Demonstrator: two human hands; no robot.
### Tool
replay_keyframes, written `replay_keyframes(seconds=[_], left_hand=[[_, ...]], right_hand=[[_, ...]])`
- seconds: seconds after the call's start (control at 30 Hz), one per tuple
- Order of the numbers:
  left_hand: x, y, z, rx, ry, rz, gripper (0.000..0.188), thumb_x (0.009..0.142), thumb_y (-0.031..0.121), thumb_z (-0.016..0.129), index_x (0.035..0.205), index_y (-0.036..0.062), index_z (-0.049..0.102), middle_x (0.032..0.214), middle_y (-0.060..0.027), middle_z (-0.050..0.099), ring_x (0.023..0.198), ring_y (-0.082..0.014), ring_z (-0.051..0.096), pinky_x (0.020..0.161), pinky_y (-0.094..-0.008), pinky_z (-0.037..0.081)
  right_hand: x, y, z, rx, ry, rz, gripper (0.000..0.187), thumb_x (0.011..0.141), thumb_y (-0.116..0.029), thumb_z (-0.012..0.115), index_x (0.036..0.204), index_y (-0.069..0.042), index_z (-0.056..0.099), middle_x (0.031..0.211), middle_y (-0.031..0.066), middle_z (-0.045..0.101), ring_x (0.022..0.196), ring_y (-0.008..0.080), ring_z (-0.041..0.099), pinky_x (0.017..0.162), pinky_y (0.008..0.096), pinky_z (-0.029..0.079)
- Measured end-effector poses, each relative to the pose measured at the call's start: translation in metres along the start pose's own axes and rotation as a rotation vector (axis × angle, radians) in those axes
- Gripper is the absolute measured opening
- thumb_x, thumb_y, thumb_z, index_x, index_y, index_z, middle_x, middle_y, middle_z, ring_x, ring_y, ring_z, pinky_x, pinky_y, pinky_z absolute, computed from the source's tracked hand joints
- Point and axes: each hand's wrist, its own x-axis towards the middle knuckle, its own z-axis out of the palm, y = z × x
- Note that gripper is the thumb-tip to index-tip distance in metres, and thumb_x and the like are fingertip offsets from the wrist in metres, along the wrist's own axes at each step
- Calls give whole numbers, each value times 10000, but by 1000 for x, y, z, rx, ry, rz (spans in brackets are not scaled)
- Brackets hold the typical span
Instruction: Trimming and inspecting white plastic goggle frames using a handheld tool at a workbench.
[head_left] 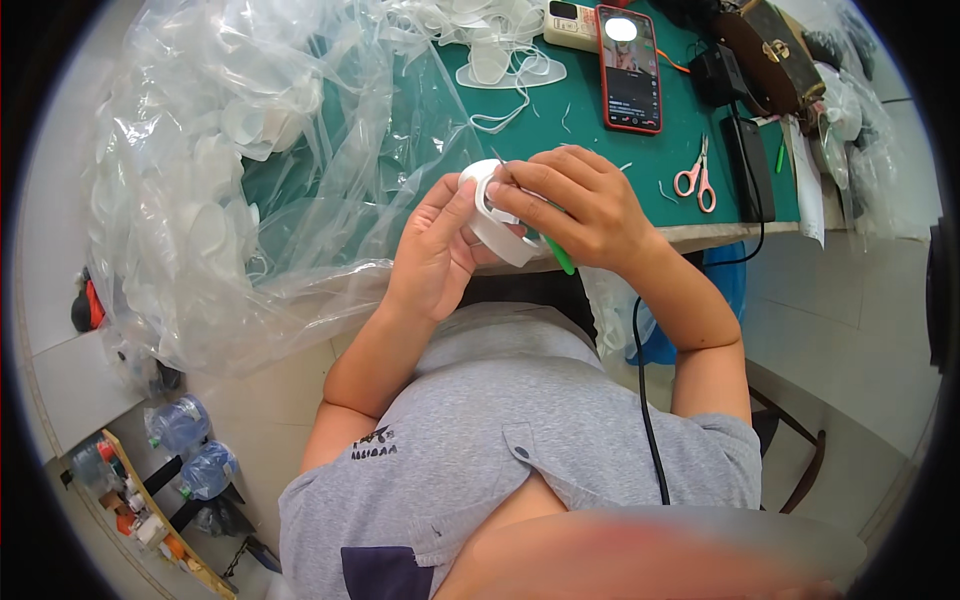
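In front of my chest, my left hand (437, 235) grips a white curved strap-like piece (499, 236), its fingers closed around one side. My right hand (575, 205) is closed on a slim tool with a green handle (560, 256). A thin dark tip shows above its fingertips at the top of the white piece. The right fingertips touch or nearly touch the piece's rim; the exact contact is hidden by the fingers. Beyond the hands on the green table lie clear flat pieces (511, 71) with a white cord (513, 120).
A big clear plastic bag (330, 190) of translucent pieces covers the table's left. A red-cased phone (631, 85) leans against a pale box (572, 25). Pink scissors (697, 178) lie right, by a black power adapter (748, 165). A black cable (645, 410) hangs past my right arm.
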Motion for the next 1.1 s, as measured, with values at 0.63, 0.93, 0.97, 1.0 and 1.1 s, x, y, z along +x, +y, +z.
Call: replay_keyframes(seconds=[0.63, 0.93, 0.97, 1.0, 1.1], left_hand=[[-12, 11, 20, -116, -156, 247, 287, 988, 308, 396, 1135, 91, 515, 1411, -304, 319, 1328, -380, 342, 1083, -500, 312], [-16, 19, 16, -335, -328, 113, 384, 963, 152, 442, 1340, 159, 369, 1485, -242, 204, 1379, -359, 245, 1085, -548, 302], [-15, 21, 18, -343, -319, 145, 421, 951, 123, 458, 1356, 162, 351, 1493, -224, 194, 1384, -346, 236, 1089, -551, 296], [-14, 21, 18, -351, -309, 176, 461, 939, 95, 474, 1372, 165, 333, 1501, -207, 184, 1390, -333, 228, 1093, -555, 291], [-11, 21, 19, -436, -314, 179, 438, 942, 80, 470, 1359, 164, 368, 1497, -199, 204, 1389, -323, 231, 1087, -546, 312]], right_hand=[[25, 63, 7, 493, 269, 776, 223, 905, -195, 612, 1024, -10, 646, 852, 42, 653, 762, 114, 603, 710, 245, 487], [11, -1, -14, 1354, -195, 1042, 335, 973, -334, 489, 1075, -28, 580, 939, 18, 600, 878, 66, 548, 772, 223, 441], [9, -7, -18, 1545, -238, 1132, 355, 944, -364, 536, 1081, -38, 563, 950, 4, 586, 872, 62, 546, 775, 231, 444], [5, -11, -20, 1543, -237, 1135, 355, 944, -364, 536, 1081, -38, 563, 950, 4, 586, 872, 62, 546, 775, 231, 444], [-9, -17, -30, 1569, -144, 1198, 359, 864, -296, 663, 1063, -13, 568, 927, 38, 606, 861, 95, 575, 760, 248, 454]])
